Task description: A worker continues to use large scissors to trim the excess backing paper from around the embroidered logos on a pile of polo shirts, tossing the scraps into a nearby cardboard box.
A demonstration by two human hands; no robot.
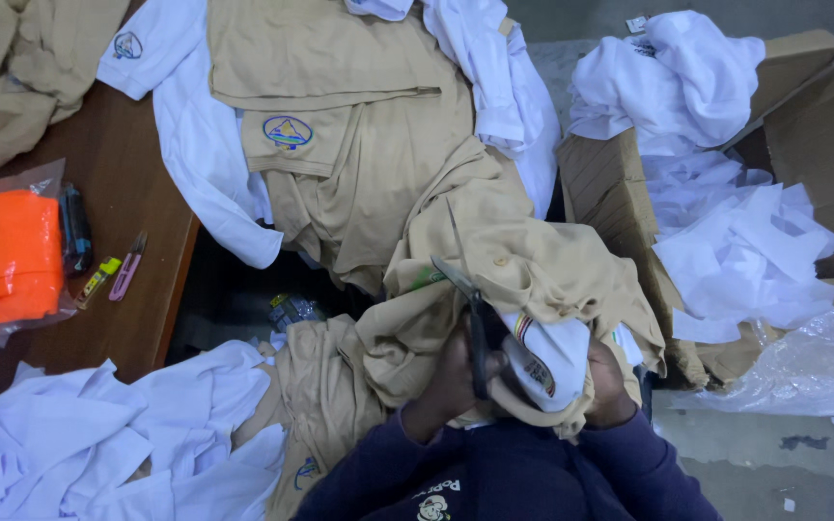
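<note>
Left hand (pixel 451 376) grips dark metal scissors (pixel 470 314), right hand (pixel 610 386) bunches the soft, limp beige cotton shirt (pixel 523 260) with white striped collar (pixel 552 352) over the lap beside the brown wooden tabletop (pixel 137 183); light, floppy, probably best pinched near the collar.

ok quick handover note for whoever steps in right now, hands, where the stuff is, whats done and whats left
Left hand: grips dark scissors, blades pointing up and away.
Right hand: holds a bunched tan shirt at its white collar piece with striped trim.
Where things are: more tan and white shirts lie spread out ahead; white pieces fill the cardboard box on the right; thread snips lie on the wooden table on the left.
Done: cannot tell.
Left: the shirt in hand, with the scissors at its collar.
</note>
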